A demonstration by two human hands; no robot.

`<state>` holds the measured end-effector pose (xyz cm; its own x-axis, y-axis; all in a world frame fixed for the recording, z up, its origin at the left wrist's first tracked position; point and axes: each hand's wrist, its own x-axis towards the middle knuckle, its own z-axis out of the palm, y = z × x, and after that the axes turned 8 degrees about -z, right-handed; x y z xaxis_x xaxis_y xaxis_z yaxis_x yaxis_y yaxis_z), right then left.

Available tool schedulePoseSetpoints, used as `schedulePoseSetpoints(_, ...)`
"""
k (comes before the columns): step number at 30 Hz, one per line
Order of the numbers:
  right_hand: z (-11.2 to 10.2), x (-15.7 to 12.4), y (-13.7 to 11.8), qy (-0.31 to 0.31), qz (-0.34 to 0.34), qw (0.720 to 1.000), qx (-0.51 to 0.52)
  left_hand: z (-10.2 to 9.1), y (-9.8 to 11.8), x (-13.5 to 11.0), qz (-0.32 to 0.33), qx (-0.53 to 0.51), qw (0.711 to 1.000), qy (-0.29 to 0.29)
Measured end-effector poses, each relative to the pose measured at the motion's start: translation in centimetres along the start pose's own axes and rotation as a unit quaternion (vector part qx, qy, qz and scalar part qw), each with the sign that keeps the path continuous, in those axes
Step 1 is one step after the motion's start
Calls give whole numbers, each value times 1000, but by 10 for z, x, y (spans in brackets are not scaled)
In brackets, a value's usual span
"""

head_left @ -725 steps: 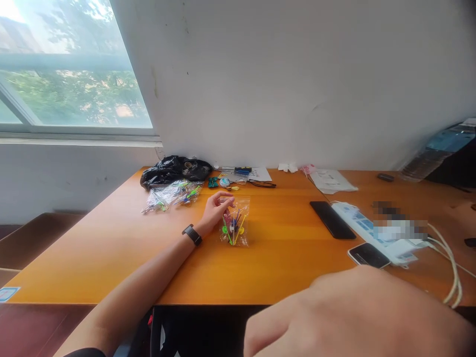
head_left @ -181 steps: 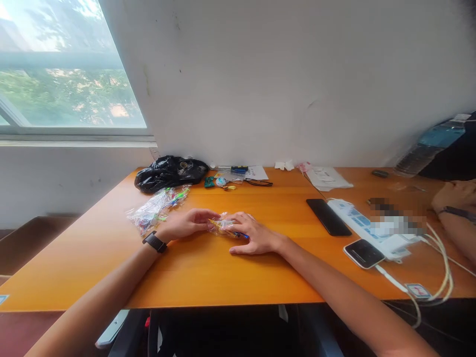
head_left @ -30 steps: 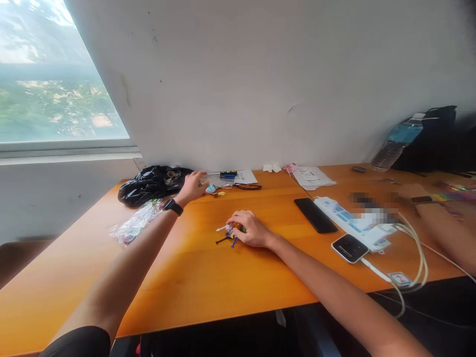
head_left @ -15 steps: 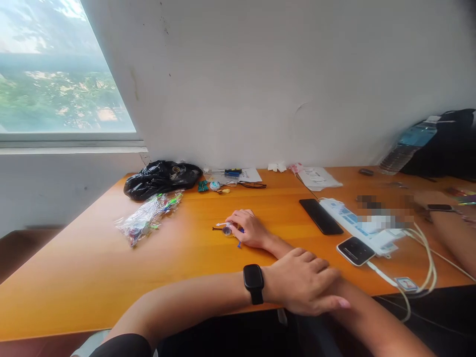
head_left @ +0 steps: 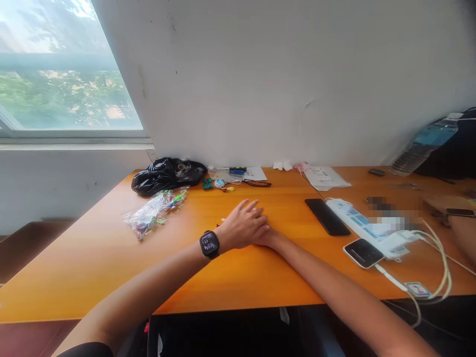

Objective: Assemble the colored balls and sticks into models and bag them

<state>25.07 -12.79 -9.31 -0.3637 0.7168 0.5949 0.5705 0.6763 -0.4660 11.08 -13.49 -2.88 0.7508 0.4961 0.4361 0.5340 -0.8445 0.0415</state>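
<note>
My left hand (head_left: 241, 226), with a black watch (head_left: 209, 244) at its wrist, reaches over the table and lies across my right hand (head_left: 265, 236). The left fingers are stretched out and slightly apart, and I see nothing held in them. Most of the right hand, including its fingers, is covered by the left one, so its grip is hidden. A small white tip (head_left: 223, 219) of the little plastic parts shows just behind the left hand; the other parts are blocked from sight.
A clear bag of colourful parts (head_left: 154, 213) and a black plastic bag (head_left: 169, 177) lie left. A dark phone (head_left: 327, 216), a power strip (head_left: 366, 228) and a charging white device (head_left: 363, 253) lie right. Another person's arm (head_left: 461, 223) is at the far right.
My left hand has left the right forearm and moved forward and left onto the right hand. The small parts beside the right hand are now mostly covered. The view has shifted slightly.
</note>
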Motion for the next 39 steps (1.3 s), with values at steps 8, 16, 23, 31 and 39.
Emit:
schedulePoseSetpoints(8,-39,16,24,-24,79,970,230,7,-73,-35,-138,-263,955,-11)
schedulePoseSetpoints(16,-86,16,104,272,185,938,109,10,-76,-42,-150,-276,949,-6)
schedulePoseSetpoints(23,-80,22,70,69,193,947,246,2,-73,-42,-130,-290,948,-10)
schedulePoseSetpoints(31,-45,13,17,-98,36,988,112,14,-79,-44,-239,-331,913,16)
schedulePoseSetpoints(39,-44,9,19,-142,11,989,38,13,-76,-44,-259,-351,899,43)
